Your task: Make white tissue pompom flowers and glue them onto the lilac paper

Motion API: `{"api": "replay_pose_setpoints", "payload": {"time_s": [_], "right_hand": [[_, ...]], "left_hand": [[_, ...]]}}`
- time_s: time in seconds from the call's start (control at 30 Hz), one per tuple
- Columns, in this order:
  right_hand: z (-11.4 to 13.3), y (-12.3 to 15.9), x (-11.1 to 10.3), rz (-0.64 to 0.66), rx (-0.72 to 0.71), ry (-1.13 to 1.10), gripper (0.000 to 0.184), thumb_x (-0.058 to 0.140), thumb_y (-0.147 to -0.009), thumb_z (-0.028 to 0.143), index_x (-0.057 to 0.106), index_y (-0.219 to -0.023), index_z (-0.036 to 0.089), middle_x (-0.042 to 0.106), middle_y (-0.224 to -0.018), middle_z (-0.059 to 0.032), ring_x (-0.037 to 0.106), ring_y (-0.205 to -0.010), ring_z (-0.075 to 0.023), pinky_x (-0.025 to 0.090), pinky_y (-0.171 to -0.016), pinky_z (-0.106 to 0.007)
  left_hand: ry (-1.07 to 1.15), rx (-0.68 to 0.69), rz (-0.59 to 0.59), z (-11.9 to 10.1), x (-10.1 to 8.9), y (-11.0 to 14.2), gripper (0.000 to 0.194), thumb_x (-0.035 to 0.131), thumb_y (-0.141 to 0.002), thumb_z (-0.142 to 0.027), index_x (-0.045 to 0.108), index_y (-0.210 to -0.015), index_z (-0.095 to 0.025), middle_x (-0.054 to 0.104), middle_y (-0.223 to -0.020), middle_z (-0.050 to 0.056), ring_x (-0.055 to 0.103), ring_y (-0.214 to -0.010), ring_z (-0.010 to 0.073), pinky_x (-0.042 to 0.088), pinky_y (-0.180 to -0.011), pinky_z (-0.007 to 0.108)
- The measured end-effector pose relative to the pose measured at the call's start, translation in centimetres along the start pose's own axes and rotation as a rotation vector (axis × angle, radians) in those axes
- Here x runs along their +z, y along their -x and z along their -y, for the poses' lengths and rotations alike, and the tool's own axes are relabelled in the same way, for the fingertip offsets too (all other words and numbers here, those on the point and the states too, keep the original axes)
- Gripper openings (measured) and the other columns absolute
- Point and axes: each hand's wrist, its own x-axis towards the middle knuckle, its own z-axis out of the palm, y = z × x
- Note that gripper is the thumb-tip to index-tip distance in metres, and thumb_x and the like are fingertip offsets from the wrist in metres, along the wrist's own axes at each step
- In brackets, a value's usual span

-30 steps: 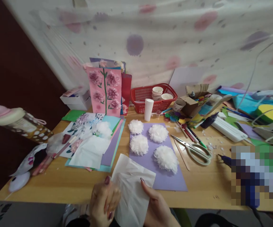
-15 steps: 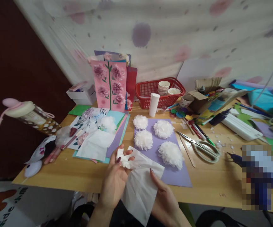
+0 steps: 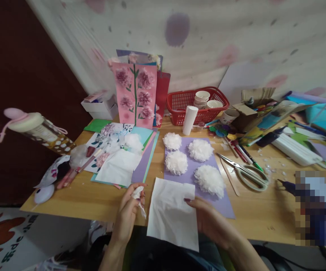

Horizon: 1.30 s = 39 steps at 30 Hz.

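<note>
My left hand [image 3: 129, 212] is closed around a crumpled scrap of white tissue [image 3: 138, 192] at the table's front edge. A flat white tissue sheet [image 3: 170, 212] hangs over that edge, and my right hand [image 3: 206, 218] rests on its right side with fingers stretched flat. Just beyond the sheet lies a purple paper [image 3: 225, 205] carrying several fluffy white tissue flowers [image 3: 209, 180].
Scissors [image 3: 246, 174] and a wooden stick lie right of the purple paper, markers [image 3: 240, 150] behind them. A red basket [image 3: 196, 103] with cups, a white roll [image 3: 189, 119] and a pink flower card [image 3: 134, 94] stand at the back. Stacked coloured papers [image 3: 120, 165] and a bottle [image 3: 35, 130] are on the left.
The tissue sheet, held up between both hands before, now lies flat on the table edge under my right hand. My left hand has pulled away with a torn crumpled piece.
</note>
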Motion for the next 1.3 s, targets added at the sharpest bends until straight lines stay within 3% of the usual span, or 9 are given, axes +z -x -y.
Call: {"api": "replay_pose_setpoints", "payload": {"time_s": [0.1, 0.23, 0.33, 0.53, 0.67, 0.83, 0.97, 1.13, 1.3], "right_hand": [[0.7, 1.9, -0.6, -0.107, -0.104, 0.114, 0.052, 0.080, -0.074, 0.039, 0.065, -0.121, 0.025, 0.072, -0.114, -0.0099, 0.068, -0.102, -0.0296, 0.053, -0.085, -0.043], [0.7, 4.5, -1.3, -0.361, -0.351, 0.398, 0.057, 0.086, -0.067, 0.047, 0.068, -0.118, 0.028, 0.065, -0.130, -0.0109, 0.057, -0.122, -0.0342, 0.047, -0.101, -0.047], [-0.4, 5.0, -0.2, -0.430, -0.482, 0.561, 0.055, 0.081, -0.071, 0.055, 0.068, -0.118, 0.029, 0.061, -0.134, -0.0110, 0.055, -0.123, -0.0343, 0.045, -0.103, -0.048], [-2.3, 1.9, 4.1, -0.161, -0.564, 0.744, 0.031, 0.069, -0.085, 0.048, 0.068, -0.105, 0.024, 0.071, -0.095, -0.0067, 0.066, -0.083, -0.0221, 0.053, -0.076, -0.035], [-2.2, 1.2, 3.3, -0.188, -0.628, 0.714, 0.030, 0.063, -0.090, 0.049, 0.067, -0.079, 0.020, 0.064, -0.074, -0.0031, 0.060, -0.068, -0.0169, 0.049, -0.062, -0.028], [-2.2, 2.0, 1.7, -0.283, -0.722, 0.642, 0.027, 0.063, -0.091, 0.047, 0.067, -0.082, 0.021, 0.065, -0.076, -0.0021, 0.061, -0.071, -0.0163, 0.050, -0.067, -0.027], [-2.6, 2.0, 2.5, -0.202, -0.807, 0.713, 0.017, 0.063, -0.091, 0.039, 0.067, -0.097, 0.024, 0.067, -0.090, -0.0036, 0.064, -0.079, -0.0171, 0.053, -0.068, -0.027], [-2.8, 1.4, 3.0, -0.173, -0.917, 0.879, 0.011, 0.063, -0.092, 0.029, 0.064, -0.083, 0.023, 0.060, -0.076, 0.0000, 0.055, -0.067, -0.0136, 0.047, -0.063, -0.025], [-2.7, 1.4, 1.8, -0.261, -0.812, 0.590, 0.019, 0.065, -0.091, 0.040, 0.063, -0.084, 0.022, 0.061, -0.081, -0.0011, 0.057, -0.074, -0.0150, 0.046, -0.066, -0.026]], "left_hand": [[0.083, -0.083, 0.043, 0.2, 0.5, 0.3, 0.047, 0.067, -0.061, -0.016, 0.066, -0.108, -0.017, 0.067, -0.088, 0.003, 0.059, -0.072, 0.0126, 0.051, -0.068, 0.023], [0.173, -0.120, 0.066, 0.0, 1.4, 0.7, 0.054, 0.077, -0.066, -0.019, 0.060, -0.117, -0.022, 0.069, -0.100, 0.004, 0.066, -0.083, 0.0166, 0.053, -0.081, 0.031], [0.230, -0.124, 0.118, 0.2, 2.4, 1.0, 0.050, 0.083, -0.069, -0.030, 0.062, -0.113, -0.022, 0.070, -0.106, 0.007, 0.067, -0.098, 0.0225, 0.052, -0.091, 0.037], [0.154, -0.130, 0.293, 1.6, 4.8, 2.4, 0.036, 0.070, -0.086, -0.046, 0.066, -0.111, -0.021, 0.067, -0.122, 0.010, 0.060, -0.117, 0.0244, 0.047, -0.097, 0.033], [0.133, -0.135, 0.327, 1.3, 5.1, 2.7, 0.033, 0.073, -0.084, -0.046, 0.063, -0.105, -0.021, 0.069, -0.112, 0.008, 0.064, -0.101, 0.0209, 0.050, -0.084, 0.029], [-0.017, -0.053, 0.180, 1.4, 4.4, 2.0, 0.037, 0.085, -0.072, -0.037, 0.062, -0.094, -0.019, 0.066, -0.089, 0.002, 0.062, -0.085, 0.0147, 0.047, -0.077, 0.023], [-0.215, 0.017, 0.130, 2.3, 4.6, 1.9, 0.036, 0.077, -0.078, -0.047, 0.062, -0.093, -0.018, 0.060, -0.084, 0.000, 0.056, -0.076, 0.0126, 0.045, -0.069, 0.021], [-0.330, 0.087, 0.219, 2.1, 5.4, 2.2, 0.036, 0.056, -0.092, -0.056, 0.059, -0.097, -0.020, 0.055, -0.082, -0.001, 0.054, -0.075, 0.0130, 0.045, -0.070, 0.022], [-0.226, -0.002, 0.428, 1.2, 4.9, 2.4, 0.045, 0.083, -0.072, -0.039, 0.058, -0.105, -0.022, 0.058, -0.096, 0.000, 0.057, -0.086, 0.0139, 0.047, -0.076, 0.022]]}}
